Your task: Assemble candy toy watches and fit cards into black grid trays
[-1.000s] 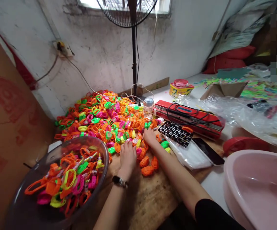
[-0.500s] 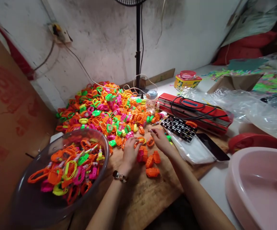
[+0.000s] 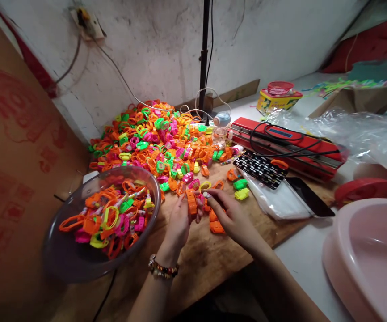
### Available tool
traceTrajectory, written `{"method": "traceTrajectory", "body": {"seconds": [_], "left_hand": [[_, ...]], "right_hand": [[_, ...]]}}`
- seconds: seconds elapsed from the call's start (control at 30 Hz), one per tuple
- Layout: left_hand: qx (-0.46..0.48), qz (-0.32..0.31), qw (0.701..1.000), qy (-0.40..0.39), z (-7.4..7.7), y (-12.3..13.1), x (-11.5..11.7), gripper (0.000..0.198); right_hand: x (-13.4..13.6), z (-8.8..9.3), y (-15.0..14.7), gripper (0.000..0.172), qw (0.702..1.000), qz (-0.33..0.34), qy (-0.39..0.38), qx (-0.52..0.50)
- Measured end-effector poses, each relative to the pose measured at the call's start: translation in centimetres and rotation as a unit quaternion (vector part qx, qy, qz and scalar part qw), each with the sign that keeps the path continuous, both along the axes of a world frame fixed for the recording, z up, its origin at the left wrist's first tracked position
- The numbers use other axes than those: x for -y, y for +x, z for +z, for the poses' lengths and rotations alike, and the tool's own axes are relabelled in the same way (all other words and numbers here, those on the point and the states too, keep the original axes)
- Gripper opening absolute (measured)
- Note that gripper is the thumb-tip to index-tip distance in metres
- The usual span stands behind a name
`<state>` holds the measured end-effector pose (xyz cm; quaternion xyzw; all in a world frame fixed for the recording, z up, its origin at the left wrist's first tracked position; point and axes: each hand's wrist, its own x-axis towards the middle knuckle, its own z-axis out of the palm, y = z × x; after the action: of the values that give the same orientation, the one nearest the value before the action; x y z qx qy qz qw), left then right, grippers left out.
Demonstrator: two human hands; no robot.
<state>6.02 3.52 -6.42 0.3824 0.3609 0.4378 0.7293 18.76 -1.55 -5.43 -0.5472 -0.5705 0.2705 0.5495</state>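
My left hand (image 3: pixel 176 223) is closed around an orange toy watch (image 3: pixel 191 202), held upright above the wooden board. Close beside it, the fingertips of my right hand (image 3: pixel 233 219) pinch a small whitish piece (image 3: pixel 207 195), too small to make out well. Under my right hand several orange toy watches (image 3: pixel 216 226) lie on the board, partly covered by it. Beyond both hands rises a large heap of toy watches (image 3: pixel 160 141) in orange, green, pink and yellow. A green toy watch (image 3: pixel 240 184) and a yellow toy watch (image 3: pixel 241 193) lie right of the heap.
At left stands a dark translucent bowl (image 3: pixel 54 264) with toy watches inside, beside a cardboard box (image 3: pixel 22 147). On the right are a red sealing machine (image 3: pixel 280 138) with a black cable, clear plastic bags (image 3: pixel 280 201), a phone (image 3: pixel 309 197) and a pink basin (image 3: pixel 337 250).
My left hand has lifted an orange toy watch off the board. My right hand has come in toward it with the small piece. The camera view has shifted.
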Motion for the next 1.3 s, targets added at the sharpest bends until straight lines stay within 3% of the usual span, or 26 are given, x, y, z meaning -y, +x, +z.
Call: {"method": "traceTrajectory", "body": {"seconds": [0.2,0.33,0.9,1.0,1.13,1.3], "left_hand": [[-0.053,0.076,0.994,0.066,1.4,-0.3,0.6,0.037],[-0.098,0.128,0.980,0.119,1.6,-0.5,0.6,0.027],[-0.229,0.166,0.941,0.187,1.1,-0.9,1.3,0.022],[-0.273,0.177,0.920,0.218,0.7,-1.2,1.4,0.020],[-0.283,0.170,0.915,0.232,0.3,-1.9,1.8,0.021],[-0.332,0.167,0.898,0.237,0.6,-3.5,3.4,0.024]], "right_hand": [[1.5,0.6,-0.9,0.027,1.000,-0.010,-0.010,0.012],[1.9,0.3,-1.6,0.025,0.999,-0.034,0.004,0.035],[2.2,-0.3,-2.8,0.030,0.989,-0.062,-0.009,0.137],[2.3,-0.5,-3.1,0.033,0.976,-0.070,-0.008,0.204],[2.2,-0.8,-3.2,0.032,0.935,-0.099,0.013,0.340],[2.4,-0.5,-3.5,0.023,0.920,-0.065,0.114,0.368]]}}
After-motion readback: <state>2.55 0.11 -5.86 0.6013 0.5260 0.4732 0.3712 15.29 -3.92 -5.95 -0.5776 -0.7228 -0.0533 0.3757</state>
